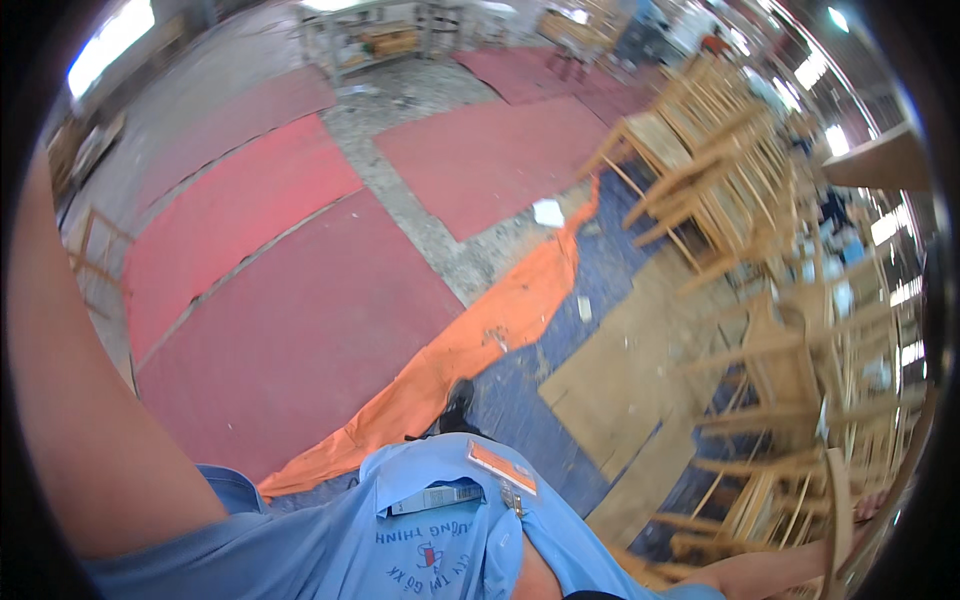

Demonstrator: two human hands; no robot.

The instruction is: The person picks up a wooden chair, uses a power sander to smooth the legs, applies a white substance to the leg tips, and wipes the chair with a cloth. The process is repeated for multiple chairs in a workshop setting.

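My left arm rises along the left edge, its hand outside the picture. The right forearm stretches out at the lower right. Near the dark rim, my right hand shows only in part, its fingers closed at a curved wooden piece that looks like part of a chair. A pale wooden bar crosses in front of that forearm. Another wooden part looms close at the upper right; whether it belongs to the same piece, I cannot tell.
Unpainted wooden chairs stand crowded and stacked along the right. Red mats, an orange sheet and brown cardboard cover the floor. A workbench stands at the back. A wooden frame is at the left.
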